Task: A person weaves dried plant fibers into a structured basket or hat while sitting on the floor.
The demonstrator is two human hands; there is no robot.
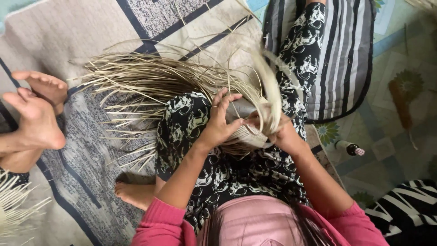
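I sit on the floor with a partly woven straw piece [248,132] on my lap, over black-and-white patterned trousers. Its long loose pale strands [150,82] fan out to the left across my knee and the mat. My left hand [221,120] presses on the woven part, fingers spread upward, a ring on one finger. My right hand [280,132] grips the woven edge and a bunch of strands that curve up, blurred. A grey form shows under the weave between the hands.
Another person's bare feet [36,111] rest at the left on the patterned mat [86,168]. More straw [11,207] lies at the lower left. A striped cushion [348,59] lies at the upper right, a small dark bottle [349,148] on the floor at right.
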